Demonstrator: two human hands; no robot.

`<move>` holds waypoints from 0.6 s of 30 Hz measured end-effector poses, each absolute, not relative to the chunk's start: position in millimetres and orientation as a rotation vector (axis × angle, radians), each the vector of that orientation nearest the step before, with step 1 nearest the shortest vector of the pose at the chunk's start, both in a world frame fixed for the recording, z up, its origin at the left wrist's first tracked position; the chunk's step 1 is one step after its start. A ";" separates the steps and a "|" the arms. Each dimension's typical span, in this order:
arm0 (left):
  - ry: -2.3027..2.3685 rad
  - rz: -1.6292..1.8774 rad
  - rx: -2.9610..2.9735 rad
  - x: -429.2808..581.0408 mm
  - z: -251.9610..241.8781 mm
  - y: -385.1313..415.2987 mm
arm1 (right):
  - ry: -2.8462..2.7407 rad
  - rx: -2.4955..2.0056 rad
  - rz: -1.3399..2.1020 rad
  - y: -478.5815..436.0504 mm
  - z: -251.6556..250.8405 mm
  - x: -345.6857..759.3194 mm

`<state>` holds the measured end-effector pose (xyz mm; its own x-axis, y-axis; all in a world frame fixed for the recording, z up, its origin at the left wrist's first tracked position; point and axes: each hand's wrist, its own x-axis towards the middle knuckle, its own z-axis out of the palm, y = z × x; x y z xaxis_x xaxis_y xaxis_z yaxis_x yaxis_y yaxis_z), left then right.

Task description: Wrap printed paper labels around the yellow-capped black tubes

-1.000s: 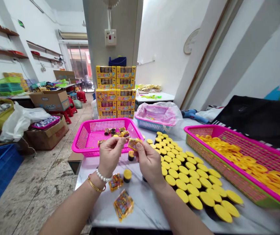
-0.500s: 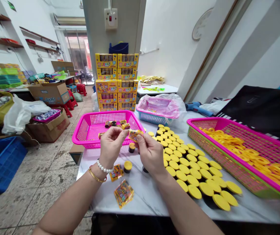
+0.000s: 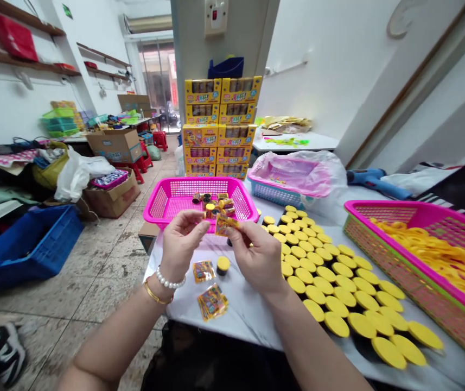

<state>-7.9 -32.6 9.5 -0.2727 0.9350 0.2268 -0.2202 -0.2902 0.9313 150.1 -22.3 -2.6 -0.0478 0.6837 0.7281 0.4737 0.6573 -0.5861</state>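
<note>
Both my hands are raised over the white table, pinching one small orange printed label sleeve between them. My left hand, with a pearl bracelet and a gold bangle at the wrist, grips its left edge with closed fingers. My right hand grips its right side. Below them a small black jar with a yellow lid stands alone. Two loose piles of the same sleeves lie on the table near the front edge. Rows of several yellow-lidded jars stand to the right.
A pink basket behind my hands holds several wrapped jars. A second pink basket at right holds yellow rings. Stacked yellow boxes stand against a pillar. A blue crate and cardboard boxes sit on the floor at left.
The view has swung to the left and dipped a little, so everything sits further right in the picture. My hands still hold the sleeve in the same pinch.
</note>
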 end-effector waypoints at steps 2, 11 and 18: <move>1.065 1.785 0.974 -15.3 0.3 -49.1 | -1.712 -0.921 0.227 -27.2 -2.8 146.8; 1.186 1.814 1.002 -17.2 -10.5 -90.4 | -1.890 -0.764 0.343 -43.3 -11.4 128.3; 1.230 1.813 0.872 -21.9 -25.5 -100.2 | -1.942 -0.710 0.318 -47.4 -17.1 121.6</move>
<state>-21.9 -100.2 -25.5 -0.4748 0.8722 0.1172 -0.2130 -0.2431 0.9463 121.6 -47.4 -17.1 -0.3252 0.6035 0.7281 0.3400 0.7930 -0.5055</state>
